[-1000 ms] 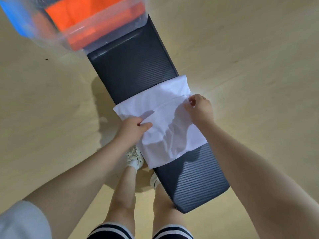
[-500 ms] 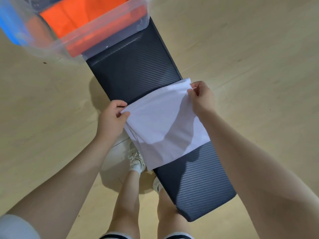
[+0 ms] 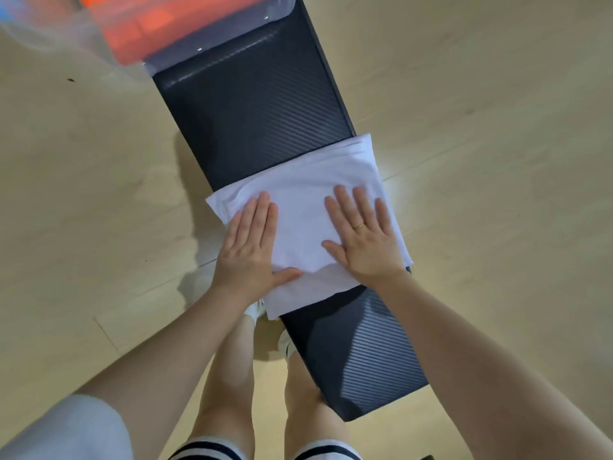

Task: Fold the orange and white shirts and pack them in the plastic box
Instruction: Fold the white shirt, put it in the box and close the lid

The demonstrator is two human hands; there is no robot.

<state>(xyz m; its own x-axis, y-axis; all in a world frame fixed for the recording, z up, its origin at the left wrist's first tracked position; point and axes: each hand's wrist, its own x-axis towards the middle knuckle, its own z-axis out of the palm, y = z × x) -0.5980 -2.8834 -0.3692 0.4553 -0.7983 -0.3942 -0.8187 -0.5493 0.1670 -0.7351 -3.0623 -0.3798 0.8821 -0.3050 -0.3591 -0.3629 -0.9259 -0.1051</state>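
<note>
The white shirt (image 3: 303, 180) lies folded into a rough square across the middle of a long black padded bench (image 3: 252, 101). My left hand (image 3: 253, 245) presses flat on its left part, fingers spread, holding nothing. My right hand (image 3: 361, 235) lies flat on its right part in the same way, a ring on one finger. At the bench's far end, top left of the view, stands the clear plastic box (image 3: 229, 24) with the orange shirt (image 3: 149, 28) inside it.
The bench stands on a light wooden floor (image 3: 497, 127) that shows on both sides of it. My bare legs and white shoes (image 3: 257, 308) are at the bench's left edge, below the shirt. The bench's near end (image 3: 374, 370) is bare.
Both hands let go of the shirt's far corners after folding it over. They now lie flat and open on top of the folded shirt. The camera has moved closer.
</note>
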